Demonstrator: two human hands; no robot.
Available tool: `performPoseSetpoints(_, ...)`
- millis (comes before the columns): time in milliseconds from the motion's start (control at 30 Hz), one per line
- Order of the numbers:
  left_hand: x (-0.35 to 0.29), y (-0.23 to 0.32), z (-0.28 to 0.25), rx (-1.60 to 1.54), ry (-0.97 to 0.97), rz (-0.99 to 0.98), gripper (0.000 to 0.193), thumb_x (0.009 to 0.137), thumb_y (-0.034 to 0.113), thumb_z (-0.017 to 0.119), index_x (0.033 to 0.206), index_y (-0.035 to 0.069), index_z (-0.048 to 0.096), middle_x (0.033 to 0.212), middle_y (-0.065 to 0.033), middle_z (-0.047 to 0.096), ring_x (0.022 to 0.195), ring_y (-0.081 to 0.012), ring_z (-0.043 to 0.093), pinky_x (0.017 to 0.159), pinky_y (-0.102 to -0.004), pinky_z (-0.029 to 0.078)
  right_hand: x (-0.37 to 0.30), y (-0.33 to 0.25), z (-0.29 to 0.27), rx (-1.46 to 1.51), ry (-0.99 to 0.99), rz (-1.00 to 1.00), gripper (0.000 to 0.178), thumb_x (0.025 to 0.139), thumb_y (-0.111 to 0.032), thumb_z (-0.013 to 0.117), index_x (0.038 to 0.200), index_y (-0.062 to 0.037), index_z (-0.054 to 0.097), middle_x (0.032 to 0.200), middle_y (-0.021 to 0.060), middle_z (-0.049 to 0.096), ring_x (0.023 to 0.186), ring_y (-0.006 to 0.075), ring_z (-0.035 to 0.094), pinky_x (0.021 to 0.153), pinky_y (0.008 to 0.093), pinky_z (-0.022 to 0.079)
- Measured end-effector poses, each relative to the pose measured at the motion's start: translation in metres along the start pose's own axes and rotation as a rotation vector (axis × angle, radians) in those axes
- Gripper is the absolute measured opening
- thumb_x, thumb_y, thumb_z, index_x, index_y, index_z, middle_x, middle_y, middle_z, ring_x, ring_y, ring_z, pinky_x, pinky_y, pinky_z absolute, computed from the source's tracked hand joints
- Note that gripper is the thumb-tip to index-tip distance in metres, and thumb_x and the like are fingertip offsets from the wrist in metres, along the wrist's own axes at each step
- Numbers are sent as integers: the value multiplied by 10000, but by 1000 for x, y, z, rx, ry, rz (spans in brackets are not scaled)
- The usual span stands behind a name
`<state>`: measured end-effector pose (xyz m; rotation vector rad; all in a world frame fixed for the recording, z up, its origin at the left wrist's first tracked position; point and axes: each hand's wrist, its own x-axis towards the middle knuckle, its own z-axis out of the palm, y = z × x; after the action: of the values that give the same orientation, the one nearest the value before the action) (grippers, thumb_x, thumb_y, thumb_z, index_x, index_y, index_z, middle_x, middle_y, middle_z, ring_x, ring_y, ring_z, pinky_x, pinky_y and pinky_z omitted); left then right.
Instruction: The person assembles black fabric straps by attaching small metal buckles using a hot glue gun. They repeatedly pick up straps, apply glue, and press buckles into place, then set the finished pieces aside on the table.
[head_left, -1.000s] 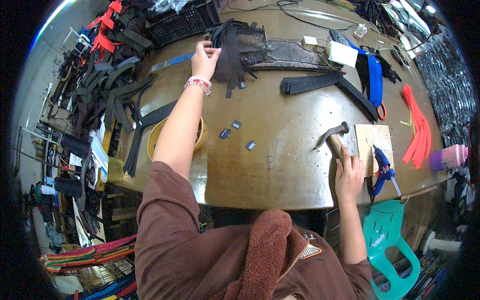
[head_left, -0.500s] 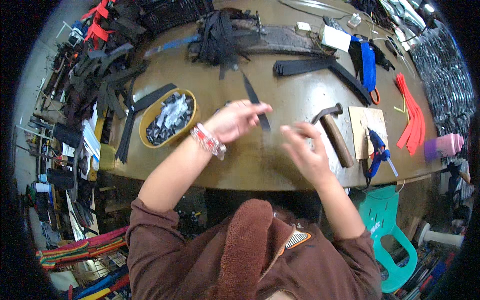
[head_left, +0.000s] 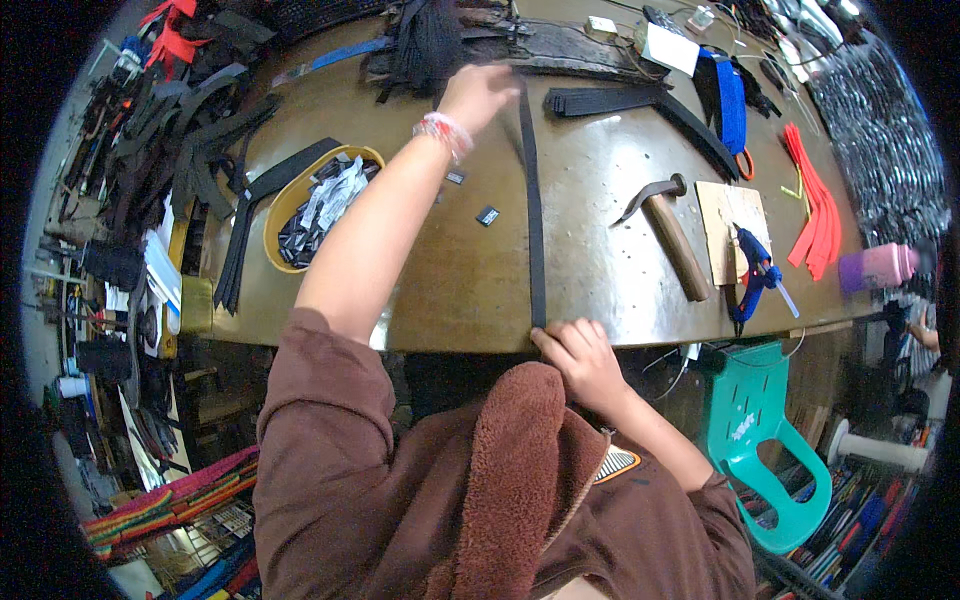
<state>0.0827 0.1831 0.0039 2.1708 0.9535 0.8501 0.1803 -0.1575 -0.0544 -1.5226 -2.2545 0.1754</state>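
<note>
The strap was laid straight, its near end seemingly pinched by fingers of the right hand, the left hand too blurred to tell, tags left loose.

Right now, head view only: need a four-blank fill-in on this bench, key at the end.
1. The right hand meets the narrow black strap at its ____ end, not its far one.
2. The bracelet is on the person's ____ wrist.
3. The hammer lies to the ____ of that strap.
4. The plastic chair is ____ in colour.

Missing words: near; left; right; green.
</note>
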Motion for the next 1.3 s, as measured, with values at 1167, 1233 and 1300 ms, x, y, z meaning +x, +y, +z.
performPoseSetpoints(1167,-160,24,35,531,-272,249,714,775,595,587,1286,113,458,1431,-42,369,1383,-286,238,1068,-654,82,37,129,-201,-628,-188,891,423,779,-432,686,918,-34,653,798,194,661,782,333,662,670,435,513)
performPoseSetpoints(1233,-160,23,36,509,-234,273,718,770,601,588,1283,115,462,1438,-43,361,1384,-285,235,1069,-655,75,60,103,-167,-374,-33,683,366,779,-412,694,926,-77,669,796,162,665,781,327,659,676,422,516)
performPoseSetpoints(1300,-160,22,36,519,-247,265,756,757,610,594,1313,124,429,1453,-42,346,1387,-287,228,1072,-659,58,70,82,-128,-43,-24,492,345,761,-353,727,952,-72,672,798,145,654,743,294,635,669,381,498)
